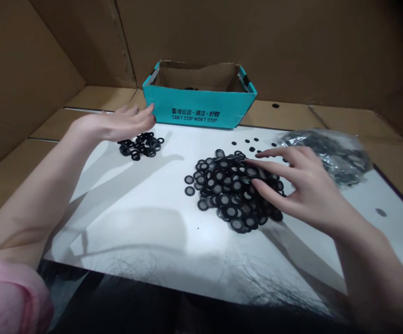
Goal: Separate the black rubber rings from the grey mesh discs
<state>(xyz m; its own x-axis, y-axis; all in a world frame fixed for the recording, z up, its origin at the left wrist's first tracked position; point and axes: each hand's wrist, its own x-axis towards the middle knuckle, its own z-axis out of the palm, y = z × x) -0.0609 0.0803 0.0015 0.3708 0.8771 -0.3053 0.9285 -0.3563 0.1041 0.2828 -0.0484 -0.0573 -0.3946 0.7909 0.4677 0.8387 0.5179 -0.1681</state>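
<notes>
Your left hand point(121, 124) is empty, fingers extended, by the black rings point(141, 146) near the worktop point(168, 185)'s far-left corner. Your right hand point(303, 185): fingertips at the grey-centred disc pile point(225, 186), inboard of the right edge; can't tell if gripping.

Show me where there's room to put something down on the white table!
The white table is bare between the ring pile and disc pile, and in front of both. It's crowded where the right hand, disc pile and plastic bag bunch up.
</notes>
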